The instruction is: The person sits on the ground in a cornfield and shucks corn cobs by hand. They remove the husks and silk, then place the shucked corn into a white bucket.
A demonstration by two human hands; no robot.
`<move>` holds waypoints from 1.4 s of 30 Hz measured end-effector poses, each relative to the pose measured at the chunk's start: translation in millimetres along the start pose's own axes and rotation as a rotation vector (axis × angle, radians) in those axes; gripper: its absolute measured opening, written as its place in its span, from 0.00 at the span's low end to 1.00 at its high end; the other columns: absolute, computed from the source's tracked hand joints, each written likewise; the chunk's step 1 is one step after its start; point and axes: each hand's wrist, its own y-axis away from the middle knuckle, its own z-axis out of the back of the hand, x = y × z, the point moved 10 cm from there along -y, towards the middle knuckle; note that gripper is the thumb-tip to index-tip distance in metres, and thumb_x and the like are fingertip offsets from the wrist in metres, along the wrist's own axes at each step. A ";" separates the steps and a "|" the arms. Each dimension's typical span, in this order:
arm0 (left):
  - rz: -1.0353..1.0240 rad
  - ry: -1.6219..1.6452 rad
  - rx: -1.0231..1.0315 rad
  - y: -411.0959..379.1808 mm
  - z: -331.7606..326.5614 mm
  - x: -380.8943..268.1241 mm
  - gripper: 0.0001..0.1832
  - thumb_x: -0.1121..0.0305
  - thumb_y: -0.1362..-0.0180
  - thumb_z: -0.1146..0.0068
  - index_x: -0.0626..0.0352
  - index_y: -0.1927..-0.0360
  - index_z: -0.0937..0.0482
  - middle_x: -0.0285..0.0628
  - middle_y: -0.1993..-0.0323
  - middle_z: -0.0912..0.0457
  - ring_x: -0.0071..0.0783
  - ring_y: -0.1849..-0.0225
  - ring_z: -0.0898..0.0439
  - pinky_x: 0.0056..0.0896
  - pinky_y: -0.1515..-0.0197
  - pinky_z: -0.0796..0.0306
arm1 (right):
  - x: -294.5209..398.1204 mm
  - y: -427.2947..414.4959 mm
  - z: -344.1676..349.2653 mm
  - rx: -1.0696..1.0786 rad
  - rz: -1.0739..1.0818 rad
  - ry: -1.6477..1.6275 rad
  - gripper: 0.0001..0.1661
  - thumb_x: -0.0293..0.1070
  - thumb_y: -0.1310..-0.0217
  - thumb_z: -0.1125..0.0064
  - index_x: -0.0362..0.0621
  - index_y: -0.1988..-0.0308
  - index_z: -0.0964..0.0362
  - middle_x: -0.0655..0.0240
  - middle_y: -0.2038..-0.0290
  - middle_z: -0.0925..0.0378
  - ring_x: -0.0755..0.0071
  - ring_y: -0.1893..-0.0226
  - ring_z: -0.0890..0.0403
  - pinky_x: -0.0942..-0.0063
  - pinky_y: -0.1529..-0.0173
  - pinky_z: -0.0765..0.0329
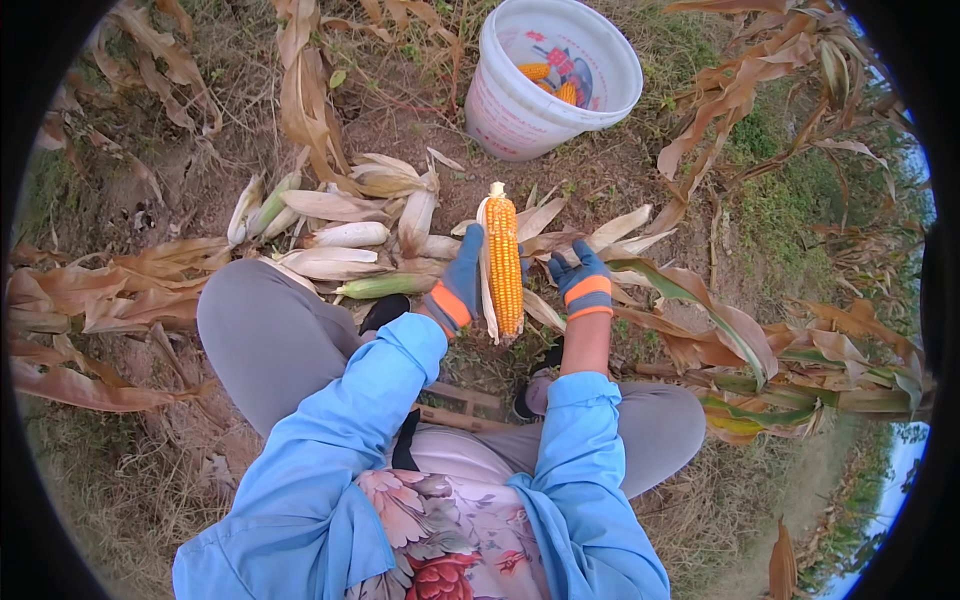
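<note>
My left hand (463, 277), in a blue and orange work glove, grips an ear of yellow corn (504, 262) upright in front of me. Most of its kernels are bare, and a pale strip of husk (486, 277) still runs along its left side. Blue fingertips show at the ear's right edge, partly hidden behind it. To the right, apart from the ear, is my gloved right hand (581, 277), its fingers apart and nothing visible in its grasp. Dry corn husks (619, 229) lie just beyond that hand.
A white plastic bucket (510, 112) with printing on it stands ahead, several husked ears (566, 93) inside. Unhusked ears (349, 235) and loose husks are heaped on the ground left of my hands. Dry corn stalks (847, 401) lie on both sides. Beneath me is a wooden slatted seat (457, 416).
</note>
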 end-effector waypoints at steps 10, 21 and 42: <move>-0.237 0.131 -0.037 -4.3 30.8 -32.3 0.29 0.45 0.41 0.62 0.55 0.43 0.39 0.47 0.50 0.31 0.44 0.51 0.30 0.46 0.48 0.35 | 37.4 15.7 -5.4 -0.207 0.500 0.773 0.35 0.31 0.55 0.37 0.34 0.48 0.45 0.56 0.64 0.30 0.67 0.70 0.29 0.71 0.72 0.30; -0.355 0.091 -0.039 -0.8 25.9 -53.2 0.28 0.58 0.46 0.47 0.52 0.43 0.39 0.42 0.48 0.33 0.42 0.47 0.33 0.48 0.43 0.39 | 36.2 68.8 -59.7 -0.122 0.731 1.538 0.26 0.38 0.50 0.43 0.37 0.52 0.35 0.51 0.52 0.32 0.51 0.55 0.28 0.63 0.51 0.30; -0.355 -0.080 -0.038 1.8 19.6 -53.8 0.32 0.68 0.52 0.39 0.56 0.44 0.42 0.44 0.55 0.29 0.41 0.53 0.28 0.43 0.52 0.29 | -29.4 127.3 -125.3 0.329 0.761 1.450 0.22 0.34 0.62 0.37 0.37 0.63 0.32 0.55 0.69 0.24 0.57 0.68 0.23 0.67 0.63 0.27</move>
